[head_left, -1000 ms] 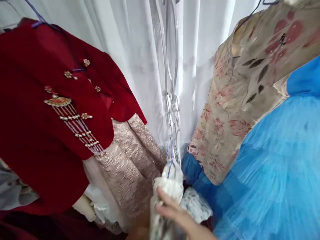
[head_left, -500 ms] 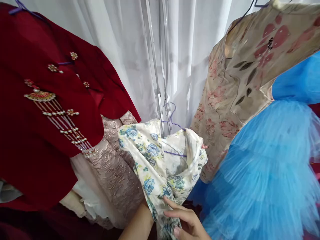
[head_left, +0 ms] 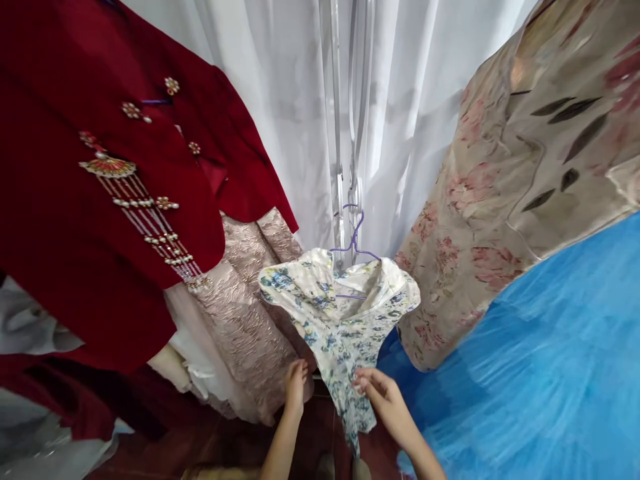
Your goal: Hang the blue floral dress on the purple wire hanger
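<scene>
A cream blouse (head_left: 325, 337) with blue and yellow flowers hangs in the middle on a thin purple hanger (head_left: 357, 233). Its front narrows to a point low down, above the floor. My left hand (head_left: 296, 385) is raised to the left of the blouse, apart from its edge, fingers loosely curled with nothing seen in them. Over the lower right front of the blouse is my right hand (head_left: 383, 395), its fingers half bent and loosely apart. Whether its fingertips touch the cloth is hard to tell.
A dark red jacket (head_left: 165, 180) with a beaded tassel ornament hangs left, over a pale pink skirt (head_left: 250, 300). To the right hang a beige floral garment (head_left: 480, 220) and a blue tulle dress (head_left: 540, 360). Metal bars (head_left: 336, 100) stand before a white curtain (head_left: 280, 87).
My left hand has come out from behind the blouse to its left side. My right hand has drawn back from the front. The blouse hangs straighter, and the view has shifted.
</scene>
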Demonstrator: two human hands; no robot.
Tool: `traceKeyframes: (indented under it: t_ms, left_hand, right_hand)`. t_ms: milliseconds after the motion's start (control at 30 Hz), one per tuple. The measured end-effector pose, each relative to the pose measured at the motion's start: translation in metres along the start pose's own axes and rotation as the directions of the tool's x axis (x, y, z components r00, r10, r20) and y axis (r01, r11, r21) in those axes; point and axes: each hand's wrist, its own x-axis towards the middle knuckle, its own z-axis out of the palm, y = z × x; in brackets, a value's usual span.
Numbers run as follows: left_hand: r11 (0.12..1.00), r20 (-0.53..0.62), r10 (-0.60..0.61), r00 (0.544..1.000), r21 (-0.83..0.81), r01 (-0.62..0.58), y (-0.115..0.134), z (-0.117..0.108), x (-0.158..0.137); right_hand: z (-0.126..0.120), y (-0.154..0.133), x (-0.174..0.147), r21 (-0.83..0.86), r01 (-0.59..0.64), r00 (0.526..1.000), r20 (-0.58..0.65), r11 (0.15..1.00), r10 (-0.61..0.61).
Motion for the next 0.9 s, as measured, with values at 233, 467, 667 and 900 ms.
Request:
traceKeyframes:
  t_ms: [233,467,667,900]
  left_hand:
    - [0.993,0.286,-0.103,0.953,0.083,0.082,-0.044,-0.014,-0.031]
    - [0.993,0.607,0.111,0.787,-0.034,-0.114,0.019,0.061,-0.049]
    - [0.993,0.483,0.098,0.870,-0.109,-0.052,0.059,0.080,-0.028]
    - [0.950,0.652,-0.144,0.745,-0.121,0.289,0.067,0.093,-0.032]
  right_hand:
    - [0.021,-0.003,0.106,-0.418,-0.003,0.984,-0.161,0.909,-0.070]
    - [0.042,-0.009,0.150,-0.602,-0.055,0.925,-0.330,0.797,-0.185]
    - [0.045,0.006,0.143,-0.428,0.091,0.909,-0.334,0.899,-0.251]
    - [0.047,0.006,0.084,-0.143,0.080,0.974,-0.199,0.986,-0.108]
